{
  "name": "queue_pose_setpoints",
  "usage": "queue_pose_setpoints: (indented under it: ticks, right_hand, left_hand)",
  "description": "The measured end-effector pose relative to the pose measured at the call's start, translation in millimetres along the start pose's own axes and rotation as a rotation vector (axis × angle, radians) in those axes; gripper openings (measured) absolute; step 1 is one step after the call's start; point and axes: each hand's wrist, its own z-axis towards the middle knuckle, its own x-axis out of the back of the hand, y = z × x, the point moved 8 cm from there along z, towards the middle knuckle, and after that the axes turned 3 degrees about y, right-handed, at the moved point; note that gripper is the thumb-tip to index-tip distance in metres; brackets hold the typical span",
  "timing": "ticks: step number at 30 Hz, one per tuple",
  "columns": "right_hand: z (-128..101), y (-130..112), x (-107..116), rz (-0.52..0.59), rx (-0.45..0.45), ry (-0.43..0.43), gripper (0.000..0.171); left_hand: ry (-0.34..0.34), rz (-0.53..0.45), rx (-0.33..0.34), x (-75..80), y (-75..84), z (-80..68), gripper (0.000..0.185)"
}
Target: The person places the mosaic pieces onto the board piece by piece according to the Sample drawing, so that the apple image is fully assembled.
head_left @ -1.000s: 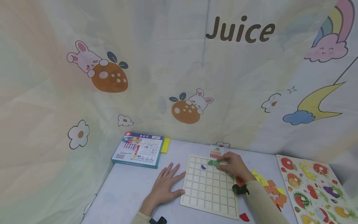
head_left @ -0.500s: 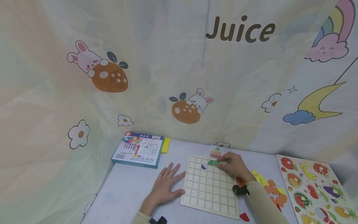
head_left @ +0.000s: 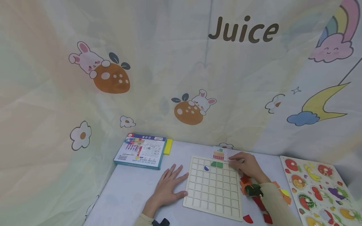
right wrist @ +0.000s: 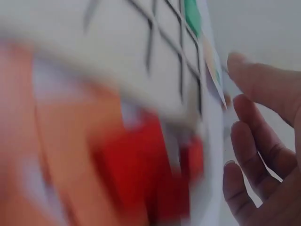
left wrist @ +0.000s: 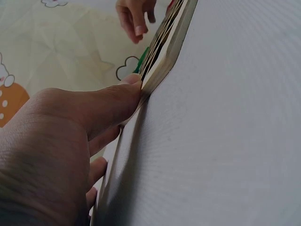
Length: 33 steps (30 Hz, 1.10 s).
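Head view: the left hand (head_left: 165, 190) lies flat on the tabletop (head_left: 133, 191), fingers spread and straight, thumb tip against the left edge of the grid board (head_left: 212, 188). The right hand (head_left: 247, 166) hovers at the board's far right corner, fingers loosely bent, holding nothing visible. A green piece (head_left: 216, 164) and a small blue piece (head_left: 206, 168) sit in the board's far rows. A picture card (head_left: 219, 153) lies just beyond the board. Red and orange pieces (head_left: 246, 183) lie right of it.

Left wrist view: the thumb (left wrist: 101, 106) touches the board edge (left wrist: 164, 52).

Right wrist view: blurred; relaxed fingers (right wrist: 256, 155) beside the board, empty.
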Motion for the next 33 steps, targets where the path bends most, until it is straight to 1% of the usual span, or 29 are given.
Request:
queue_pose_setpoints:
  ticks: [4,7,10,12,14,18,21,26,33]
  right_hand:
    - [-12,20,23,-0.087,-0.1,-0.065,0.029]
    - [-23,31,32,-0.15,-0.14,-0.129,0.033]
    - [-33,40,36,-0.147,-0.166,-0.2,0.037]
    - [-39,44,37,-0.132,-0.163,-0.237,0.037]
    - [-43,47,39,-0.121,-0.145,-0.257,0.035]
    - [-50,51,43,-0.119,-0.108,-0.261,0.034]
    - [-52,54,44,-0.14,-0.118,-0.249,0.036]
    - [-52,53,44,-0.187,-0.137,-0.207,0.04]
    - [-50,54,44,-0.225,-0.17,-0.179,0.039]
  left_hand:
    - [0.004,-0.002,-0.003,0.9,0.3,-0.1,0.073]
    - [0.009,-0.006,-0.001,1.9,-0.4,-0.9,0.072]
    - [0.012,0.001,0.003,1.6,-1.6,-1.8,0.072]
    - [0.014,0.007,0.002,1.7,-1.4,-2.1,0.072]
    - [0.014,0.01,0.0,1.3,-1.2,-1.9,0.073]
    - [0.013,0.001,-0.011,1.4,0.3,-0.5,0.073]
    - [0.01,0.007,-0.016,1.7,0.8,-0.3,0.073]
    - [0.002,0.002,-0.005,1.0,-0.6,-0.2,0.073]
    - [-0.005,-0.013,0.006,-0.9,-0.5,-0.7,0.073]
